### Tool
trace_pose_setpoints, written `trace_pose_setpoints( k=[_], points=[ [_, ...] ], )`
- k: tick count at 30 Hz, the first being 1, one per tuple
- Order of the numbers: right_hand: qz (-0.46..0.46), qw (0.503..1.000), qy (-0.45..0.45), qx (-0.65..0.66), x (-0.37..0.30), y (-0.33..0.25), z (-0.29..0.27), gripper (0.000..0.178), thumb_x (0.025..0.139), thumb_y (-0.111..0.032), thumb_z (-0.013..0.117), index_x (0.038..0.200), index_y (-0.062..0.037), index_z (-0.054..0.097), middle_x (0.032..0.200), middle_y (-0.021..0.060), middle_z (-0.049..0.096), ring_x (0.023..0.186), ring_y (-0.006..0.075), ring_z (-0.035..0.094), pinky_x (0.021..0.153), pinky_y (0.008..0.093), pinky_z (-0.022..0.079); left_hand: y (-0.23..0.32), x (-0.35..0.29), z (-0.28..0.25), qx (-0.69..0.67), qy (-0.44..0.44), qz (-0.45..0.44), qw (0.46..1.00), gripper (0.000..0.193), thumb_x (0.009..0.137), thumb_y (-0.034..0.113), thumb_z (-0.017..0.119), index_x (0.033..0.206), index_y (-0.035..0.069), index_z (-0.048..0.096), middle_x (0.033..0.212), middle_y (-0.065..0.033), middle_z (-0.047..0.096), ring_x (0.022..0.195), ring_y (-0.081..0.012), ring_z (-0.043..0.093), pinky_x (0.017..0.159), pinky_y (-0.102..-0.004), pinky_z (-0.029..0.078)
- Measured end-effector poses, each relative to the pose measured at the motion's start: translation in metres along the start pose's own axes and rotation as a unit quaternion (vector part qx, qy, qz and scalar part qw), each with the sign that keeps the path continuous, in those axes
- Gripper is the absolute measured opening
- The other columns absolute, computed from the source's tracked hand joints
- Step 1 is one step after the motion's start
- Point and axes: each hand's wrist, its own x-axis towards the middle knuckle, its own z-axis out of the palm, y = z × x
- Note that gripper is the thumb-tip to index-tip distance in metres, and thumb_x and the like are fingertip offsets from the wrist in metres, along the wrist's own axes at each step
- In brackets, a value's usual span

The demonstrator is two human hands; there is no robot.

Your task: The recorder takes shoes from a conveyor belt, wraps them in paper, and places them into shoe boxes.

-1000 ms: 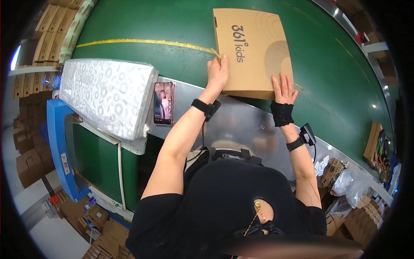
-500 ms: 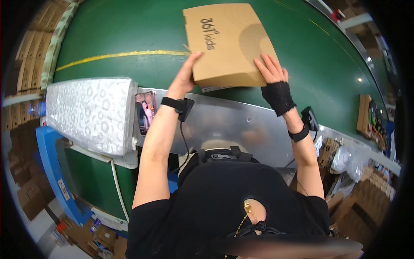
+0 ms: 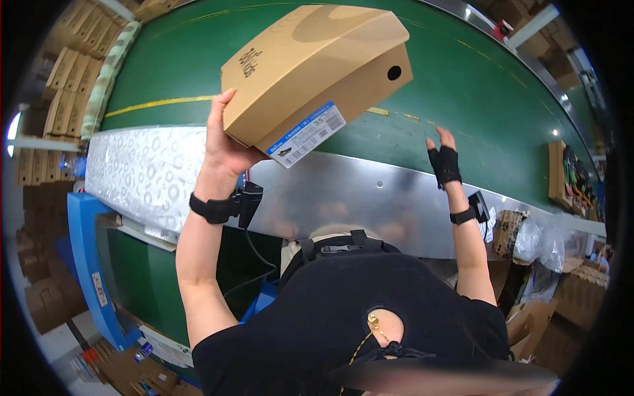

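A brown cardboard shoebox (image 3: 310, 66) with a lid is raised and tilted above the green belt. Its end shows a blue and white label (image 3: 307, 135) with a small shoe picture, and a round black hole is in its side. My left hand (image 3: 228, 142) grips the box by its lower left corner, thumb on the lid and the other fingers hidden beneath. Apart from the box, my right hand (image 3: 445, 160), in a black fingerless glove, hovers over the belt's near edge with its fingers apart and nothing in them. Both wrists wear black straps with small devices.
A steel ledge (image 3: 370, 218) borders the green belt (image 3: 489, 112). Left of me lies a package in silvery patterned wrap (image 3: 145, 175), above a blue frame (image 3: 89, 264). An open carton of colourful items (image 3: 558, 175) sits at the right, with clear plastic bags (image 3: 541, 241) nearer.
The shoebox has moved left and turned, so its labelled end now faces me. My right hand has let go of it and drawn away to the right. My left hand keeps hold.
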Motion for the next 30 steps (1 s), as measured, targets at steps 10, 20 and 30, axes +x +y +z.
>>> trace_pose_setpoints(
  k=[10, 20, 30],
  points=[
    [0.130, 0.975, -0.012, -0.182, -0.076, 0.047, 0.040, 0.028, 0.080, -0.027, 0.049, 0.096, -0.0070, 0.060, 0.093, 0.0153, 0.056, 0.090, 0.0319, 0.053, 0.082, 0.0410, 0.040, 0.003, -0.144, -0.061, -0.087, 0.122, 0.179, 0.972, 0.051, 0.078, 0.048, 0.042, 0.115, 0.014, 0.051, 0.113, -0.0069, 0.054, 0.105, -0.0243, 0.050, 0.087, -0.0472, 0.039],
    [0.138, 0.970, -0.025, -0.197, -0.076, 0.046, 0.041, 0.026, 0.083, -0.026, 0.044, 0.092, -0.0088, 0.061, 0.092, 0.0128, 0.056, 0.089, 0.0294, 0.052, 0.084, 0.0401, 0.037, -0.052, -0.273, -0.151, -0.171, 0.413, 0.379, 0.810, 0.066, 0.069, 0.050, 0.045, 0.124, 0.015, 0.039, 0.126, -0.0132, 0.037, 0.116, -0.0355, 0.034, 0.087, -0.0626, 0.027],
    [0.092, 0.973, 0.005, -0.209, -0.081, 0.057, 0.047, 0.026, 0.083, -0.026, 0.042, 0.086, -0.0087, 0.062, 0.084, 0.0123, 0.056, 0.084, 0.0292, 0.052, 0.081, 0.0404, 0.037, -0.078, -0.282, -0.251, -0.248, 0.475, 0.402, 0.743, 0.086, 0.075, 0.055, 0.049, 0.137, 0.011, 0.010, 0.136, -0.0221, 0.021, 0.127, -0.0370, 0.021, 0.097, -0.0570, 0.024]
  ],
)
